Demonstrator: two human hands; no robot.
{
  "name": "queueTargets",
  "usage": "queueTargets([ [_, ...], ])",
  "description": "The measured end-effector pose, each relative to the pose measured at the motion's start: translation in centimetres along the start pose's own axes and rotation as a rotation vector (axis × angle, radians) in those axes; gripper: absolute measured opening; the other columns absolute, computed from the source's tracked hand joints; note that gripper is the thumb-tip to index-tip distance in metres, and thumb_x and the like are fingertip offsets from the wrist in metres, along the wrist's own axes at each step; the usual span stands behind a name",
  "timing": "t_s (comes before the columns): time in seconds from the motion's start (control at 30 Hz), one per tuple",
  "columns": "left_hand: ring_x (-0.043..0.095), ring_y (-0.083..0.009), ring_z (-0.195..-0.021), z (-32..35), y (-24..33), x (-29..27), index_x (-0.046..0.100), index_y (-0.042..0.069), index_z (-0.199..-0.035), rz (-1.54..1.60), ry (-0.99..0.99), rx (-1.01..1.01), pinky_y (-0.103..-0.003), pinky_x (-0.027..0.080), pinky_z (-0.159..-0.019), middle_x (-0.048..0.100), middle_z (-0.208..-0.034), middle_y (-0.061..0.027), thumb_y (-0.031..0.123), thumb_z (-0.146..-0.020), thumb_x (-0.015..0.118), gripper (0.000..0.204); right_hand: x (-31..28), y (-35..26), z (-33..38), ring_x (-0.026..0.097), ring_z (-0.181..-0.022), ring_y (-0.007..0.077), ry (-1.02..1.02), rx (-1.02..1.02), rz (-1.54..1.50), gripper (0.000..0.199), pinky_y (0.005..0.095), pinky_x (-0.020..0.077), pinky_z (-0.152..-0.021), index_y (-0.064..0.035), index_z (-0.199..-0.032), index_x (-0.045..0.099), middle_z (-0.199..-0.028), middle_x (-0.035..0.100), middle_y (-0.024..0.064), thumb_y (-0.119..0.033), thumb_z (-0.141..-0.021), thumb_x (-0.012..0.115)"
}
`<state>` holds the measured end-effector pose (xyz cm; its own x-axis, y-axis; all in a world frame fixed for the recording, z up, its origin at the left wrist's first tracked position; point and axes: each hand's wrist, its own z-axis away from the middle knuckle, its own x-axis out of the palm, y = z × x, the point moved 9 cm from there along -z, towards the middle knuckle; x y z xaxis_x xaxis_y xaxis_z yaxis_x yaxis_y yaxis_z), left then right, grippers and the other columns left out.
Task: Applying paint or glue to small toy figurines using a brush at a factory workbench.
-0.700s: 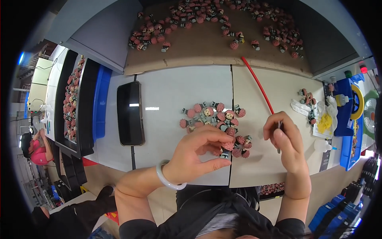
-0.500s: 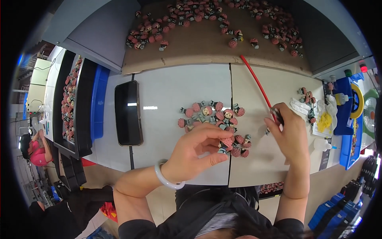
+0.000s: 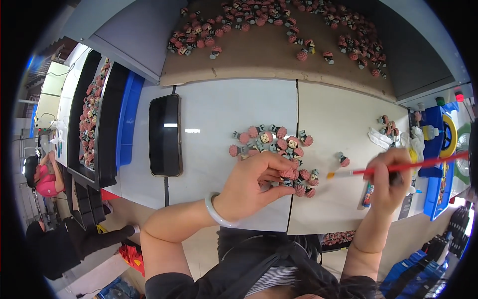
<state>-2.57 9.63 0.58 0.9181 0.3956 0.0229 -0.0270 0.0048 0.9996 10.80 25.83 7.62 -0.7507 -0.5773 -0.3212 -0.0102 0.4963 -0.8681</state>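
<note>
My left hand [image 3: 256,182] pinches a small figurine [image 3: 288,175] with bumpy pink hair between thumb and fingertips, at the near side of a cluster of similar figurines [image 3: 266,137]. My right hand [image 3: 391,182] is closed round a paintbrush [image 3: 398,168] with a long red handle. Its yellowish bristles point left, a short way from the held figurine and apart from it. Something dark shows among the right fingers; I cannot make out what. A lone figurine [image 3: 343,159] lies between my two hands.
A phone [image 3: 165,134] lies on the left. Many figurines [image 3: 259,12] fill a brown shelf at the back; others lie in a black tray [image 3: 107,169] at far left. At right are tissue [image 3: 379,138], a blue bin [image 3: 432,112] and bottles [image 3: 429,132]. A person [image 3: 47,182] sits far left.
My right hand has moved right and nearer, and the brush has swung so that its bristles point toward my left hand. The lone figurine is now plainly visible. The whole view has shifted slightly.
</note>
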Motion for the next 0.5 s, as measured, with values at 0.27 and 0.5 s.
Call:
queueTargets([
  [0.27, 0.059, -0.0203, -0.093, 0.5, 0.2, 0.1, 0.043, 0.003, -0.09, -0.062, 0.027, 0.048, -0.031, 0.054, -0.076, 0.053, -0.102, -0.0152, -0.007, -0.064, 0.073, 0.041, 6.2, -4.8, 1.6, 0.049, -0.049, 0.0141, -0.336, -0.361, -0.008, 0.016, 0.0249, 0.0395, -0.045, -0.001, -0.082, 0.047, -0.057, 0.051, 0.0082, -0.016, -0.087, 0.051],
  [0.5, 0.057, -0.0233, -0.098, 0.5, 0.3, 0.1, 0.041, 0.003, -0.088, -0.012, 0.018, 0.102, -0.034, 0.052, -0.081, 0.05, -0.102, -0.0146, -0.013, -0.065, 0.069, 0.04, 4.0, -3.3, 1.1, 0.056, -0.057, 0.0184, -0.246, -0.227, -0.307, 0.007, 0.0258, 0.0433, -0.051, 0.0001, -0.082, 0.05, -0.068, 0.058, 0.0094, -0.001, -0.08, 0.057],
])
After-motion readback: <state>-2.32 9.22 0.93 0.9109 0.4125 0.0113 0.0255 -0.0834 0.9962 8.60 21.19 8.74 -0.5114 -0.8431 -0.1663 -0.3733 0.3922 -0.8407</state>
